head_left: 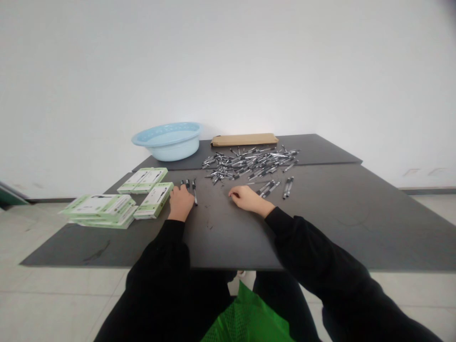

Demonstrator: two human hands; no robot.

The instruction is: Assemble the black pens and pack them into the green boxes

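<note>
My left hand [181,203] rests palm down on the dark table, its fingers bent over a few black-and-clear pens [187,182] whose ends stick out past the fingertips. One more pen [194,192] lies just right of that hand. My right hand [247,198] hovers at or just above the tabletop with curled fingers, thumb and forefinger together; no pen shows in it. Several pens [272,187] lie to its right, and a pair of pens [288,187] farther right. Behind is a large loose heap of pens [252,162].
Green-and-white boxes [101,206] are stacked at the left, with another box [154,202] beside my left hand and more boxes [142,180] behind. A light blue basin [174,149] and a flat brown cardboard piece [245,139] stand at the back, near the wall.
</note>
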